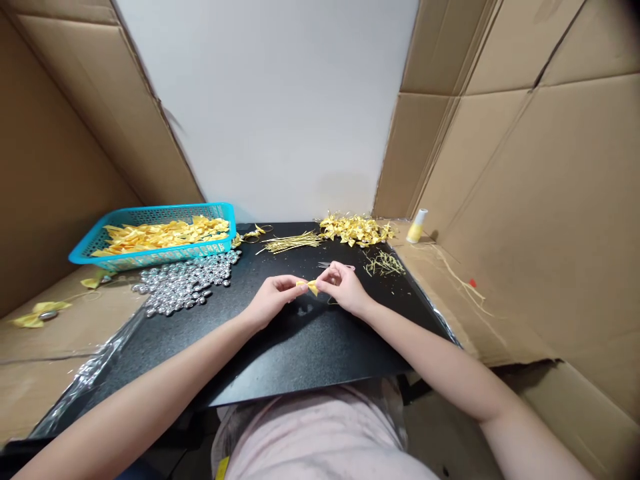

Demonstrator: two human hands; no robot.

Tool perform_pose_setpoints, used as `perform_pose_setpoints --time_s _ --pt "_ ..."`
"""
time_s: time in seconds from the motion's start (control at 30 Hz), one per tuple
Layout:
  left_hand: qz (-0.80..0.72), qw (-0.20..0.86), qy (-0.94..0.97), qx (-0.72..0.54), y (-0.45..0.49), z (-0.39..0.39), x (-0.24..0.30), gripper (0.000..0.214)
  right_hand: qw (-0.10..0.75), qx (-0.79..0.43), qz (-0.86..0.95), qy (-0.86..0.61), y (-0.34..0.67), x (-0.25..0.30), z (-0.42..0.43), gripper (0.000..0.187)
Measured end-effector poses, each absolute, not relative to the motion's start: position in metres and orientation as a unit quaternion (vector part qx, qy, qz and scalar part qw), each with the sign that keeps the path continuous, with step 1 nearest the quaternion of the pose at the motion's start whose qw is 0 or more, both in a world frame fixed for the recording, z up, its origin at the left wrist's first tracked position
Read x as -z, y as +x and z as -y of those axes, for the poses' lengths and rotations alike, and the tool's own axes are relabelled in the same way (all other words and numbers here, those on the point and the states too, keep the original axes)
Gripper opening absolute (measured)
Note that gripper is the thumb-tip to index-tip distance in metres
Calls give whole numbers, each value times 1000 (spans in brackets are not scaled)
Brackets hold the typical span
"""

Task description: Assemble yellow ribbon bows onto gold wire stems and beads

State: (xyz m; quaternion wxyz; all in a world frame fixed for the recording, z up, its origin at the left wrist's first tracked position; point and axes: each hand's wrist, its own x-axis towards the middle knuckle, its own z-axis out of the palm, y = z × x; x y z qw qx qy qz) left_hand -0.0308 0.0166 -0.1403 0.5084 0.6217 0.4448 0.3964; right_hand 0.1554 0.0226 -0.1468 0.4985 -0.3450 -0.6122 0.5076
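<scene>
A small yellow ribbon bow (pixel 313 287) is held above the middle of the black tabletop. My left hand (pixel 278 296) pinches its left end between thumb and fingers. On the other side, my right hand (pixel 344 287) grips the bow's right end, with a thin gold strand showing below the fingers. Just behind the right hand lies a pair of small thread snips (pixel 326 265), partly covered by the fingers. Farther back is a bundle of gold ties (pixel 293 243). A heap of finished-looking yellow bows (pixel 356 229) with gold ends sits to its right.
At the left, a turquoise basket (pixel 150 257) holds many yellow bows, with silver beads (pixel 185 280) spread before it. Short gold offcuts (pixel 384 263) lie at the right, near a thread spool (pixel 417 227). Cardboard walls (pixel 550 200) flank the table (pixel 300 360).
</scene>
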Motion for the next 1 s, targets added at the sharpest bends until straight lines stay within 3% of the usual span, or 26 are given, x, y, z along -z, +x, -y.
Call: perform_pose_setpoints --time_s 0.2,0.4,0.47,0.63,0.8,1.0 --pt "-437 532 578 -438 -29 -15 140 31 516 -471 622 -352 156 146 -22 41" --pt "-371 777 389 -326 -35 -20 133 41 533 -417 666 -315 158 140 -13 27" --pt "-338 809 382 -293 -35 -19 132 34 531 -405 683 -296 157 141 -11 29" --pt "-279 803 424 -313 -31 -10 134 38 535 -379 705 -271 156 142 -9 41" --pt "-300 724 471 -405 -25 -4 133 35 544 -319 723 -281 161 136 -5 30" --pt "-341 639 482 -493 -22 -1 132 28 547 -367 703 -268 164 137 -7 40"
